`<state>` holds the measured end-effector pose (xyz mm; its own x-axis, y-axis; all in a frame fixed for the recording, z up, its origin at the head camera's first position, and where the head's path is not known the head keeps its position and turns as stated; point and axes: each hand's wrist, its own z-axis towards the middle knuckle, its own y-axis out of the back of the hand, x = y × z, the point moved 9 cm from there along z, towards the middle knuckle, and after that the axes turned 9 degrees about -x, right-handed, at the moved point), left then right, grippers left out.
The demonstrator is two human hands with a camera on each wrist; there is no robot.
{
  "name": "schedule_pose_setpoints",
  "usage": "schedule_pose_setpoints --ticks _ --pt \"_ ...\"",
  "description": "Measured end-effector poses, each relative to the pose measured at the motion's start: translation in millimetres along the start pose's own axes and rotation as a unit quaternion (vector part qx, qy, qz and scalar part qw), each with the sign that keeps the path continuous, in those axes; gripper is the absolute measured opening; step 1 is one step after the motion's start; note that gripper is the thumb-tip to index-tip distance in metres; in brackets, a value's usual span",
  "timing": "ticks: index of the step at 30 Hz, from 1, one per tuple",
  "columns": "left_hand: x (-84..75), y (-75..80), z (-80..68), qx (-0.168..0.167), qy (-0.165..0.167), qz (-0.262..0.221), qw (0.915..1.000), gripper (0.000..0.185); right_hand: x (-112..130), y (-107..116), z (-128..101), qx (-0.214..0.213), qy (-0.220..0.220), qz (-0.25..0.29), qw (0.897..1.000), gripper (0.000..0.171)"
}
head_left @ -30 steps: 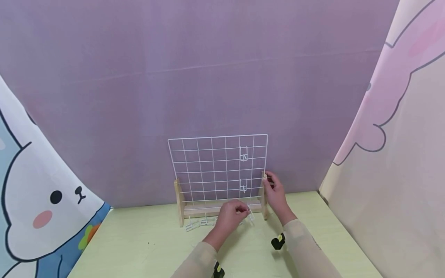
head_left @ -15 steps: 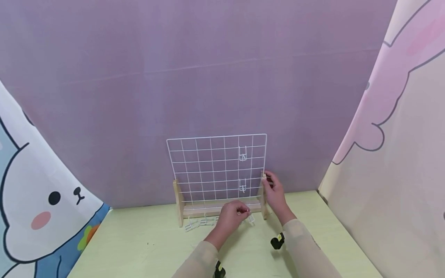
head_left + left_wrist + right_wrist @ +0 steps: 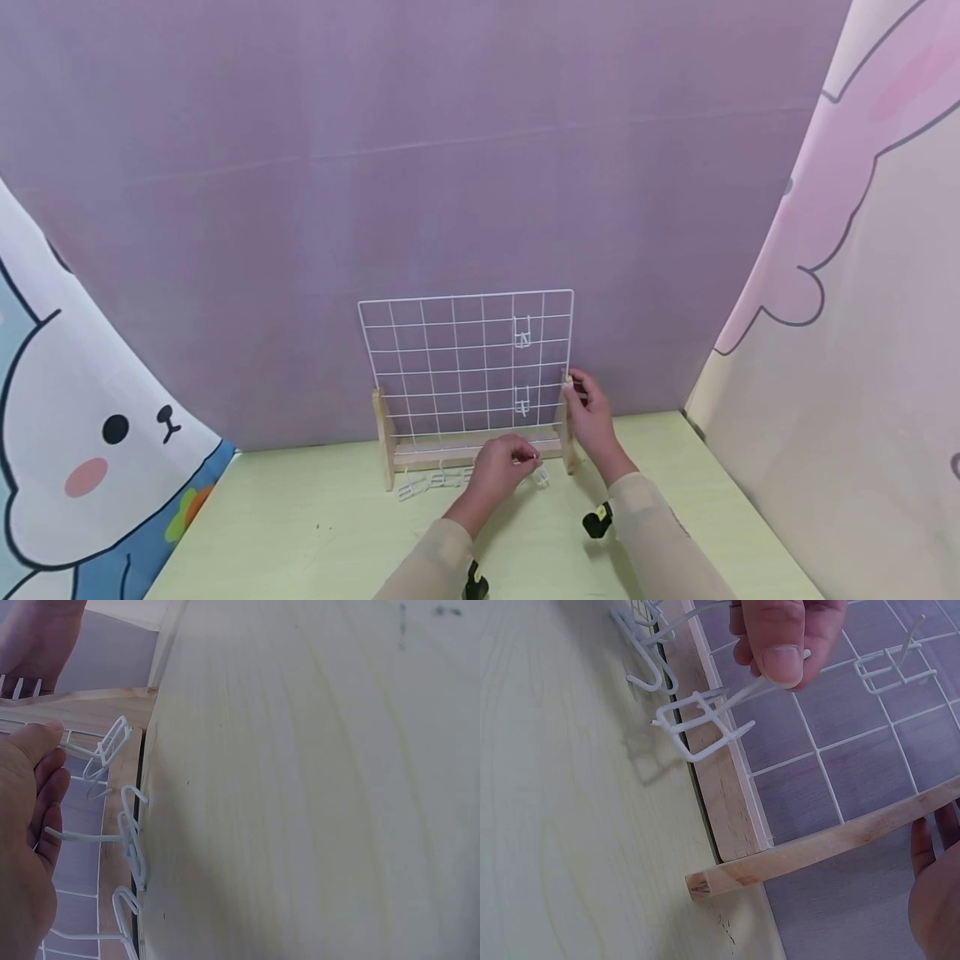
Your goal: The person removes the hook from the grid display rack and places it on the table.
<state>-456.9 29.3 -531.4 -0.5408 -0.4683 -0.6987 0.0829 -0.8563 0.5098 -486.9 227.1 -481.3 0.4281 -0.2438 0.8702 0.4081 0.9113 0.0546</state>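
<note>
My left hand (image 3: 501, 471) pinches the stem of a white wire hook (image 3: 697, 724) between thumb and fingertips, just in front of the rack's foot. The hook's looped end points away from the fingers, above the table. With my right hand (image 3: 592, 421) I grip the rack's right wooden side post (image 3: 840, 840) near its top; some of those fingers are behind it. A white wire grid panel (image 3: 465, 296) stands upright between the wooden posts. Two similar hooks hang on its right part, an upper hook (image 3: 522, 338) and a lower hook (image 3: 522, 405).
Several loose white hooks (image 3: 446, 480) lie on the pale yellow table (image 3: 300, 533) along the rack's front, partly hidden by my left hand. A wooden crossbar (image 3: 712, 802) joins the posts low down. A purple backdrop (image 3: 465, 167) rises behind, with cartoon-printed cloth at both sides.
The hook in my left fingers has turned slightly, its looped end now more toward the front. Both hands stay in nearly the same place; the whole head view has shifted a little.
</note>
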Motion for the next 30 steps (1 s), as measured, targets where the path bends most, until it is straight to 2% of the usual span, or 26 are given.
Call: schedule_pose_setpoints --ticks 22,27,30 --pt "12.6 -4.9 -1.4 0.010 0.033 -0.030 0.9990 0.009 -5 0 1 0.003 -0.019 0.001 1.000 0.038" --pt "17.6 -7.8 -2.1 0.015 0.052 -0.028 0.9981 0.010 19 2 -6 0.014 -0.031 -0.003 0.999 0.039" --pt "20.6 -9.7 -2.2 0.017 0.057 -0.028 0.9978 0.010 37 5 -11 0.020 -0.022 -0.006 1.000 0.038"
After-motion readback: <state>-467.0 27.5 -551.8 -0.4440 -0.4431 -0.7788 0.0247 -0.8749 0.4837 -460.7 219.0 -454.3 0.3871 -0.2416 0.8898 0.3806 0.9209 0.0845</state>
